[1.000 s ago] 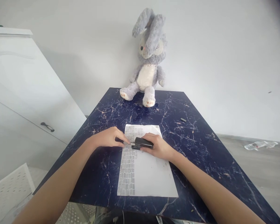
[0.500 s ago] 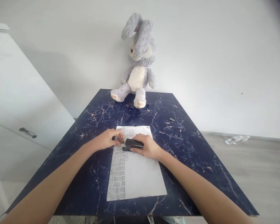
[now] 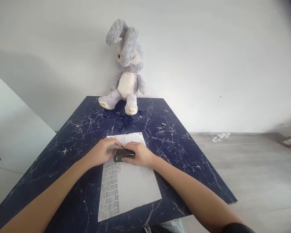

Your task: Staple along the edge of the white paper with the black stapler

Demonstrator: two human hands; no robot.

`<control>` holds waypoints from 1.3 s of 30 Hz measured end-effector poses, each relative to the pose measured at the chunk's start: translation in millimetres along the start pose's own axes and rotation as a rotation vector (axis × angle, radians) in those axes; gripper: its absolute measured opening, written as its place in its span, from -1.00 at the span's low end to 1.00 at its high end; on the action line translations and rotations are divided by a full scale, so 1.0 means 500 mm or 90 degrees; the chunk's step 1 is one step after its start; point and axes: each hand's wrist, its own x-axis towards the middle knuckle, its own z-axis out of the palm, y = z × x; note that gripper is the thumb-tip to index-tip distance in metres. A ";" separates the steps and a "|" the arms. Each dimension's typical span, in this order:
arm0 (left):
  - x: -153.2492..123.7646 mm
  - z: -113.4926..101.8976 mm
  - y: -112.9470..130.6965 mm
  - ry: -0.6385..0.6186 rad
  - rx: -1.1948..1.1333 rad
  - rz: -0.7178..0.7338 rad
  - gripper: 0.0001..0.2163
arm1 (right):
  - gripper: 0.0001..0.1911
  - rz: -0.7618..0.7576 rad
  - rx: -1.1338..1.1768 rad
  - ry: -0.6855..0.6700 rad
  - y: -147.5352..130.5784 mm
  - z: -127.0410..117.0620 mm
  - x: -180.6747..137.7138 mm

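Note:
A black stapler (image 3: 123, 154) lies on a white printed sheet of paper (image 3: 128, 184) in the middle of the dark blue marbled table (image 3: 70, 136). My right hand (image 3: 140, 154) is closed round the stapler from the right. My left hand (image 3: 102, 151) rests on the sheet just left of the stapler, its fingers curled and pinched against the stapler's front end. Both forearms reach in from the bottom edge.
A grey plush rabbit (image 3: 124, 69) sits at the table's far edge against the white wall. A small dark piece (image 3: 163, 124) lies on the table's right side. A white cabinet (image 3: 5, 129) stands at the left. A plastic bottle (image 3: 220, 137) lies on the grey floor.
The view has swung to the right, so everything sits further left in frame. My left fingers have closed in against the stapler's front end; my right hand stays on the stapler.

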 end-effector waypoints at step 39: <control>-0.026 0.076 0.043 0.060 0.172 0.092 -0.50 | -0.63 0.145 -0.126 0.070 0.059 -0.085 -0.038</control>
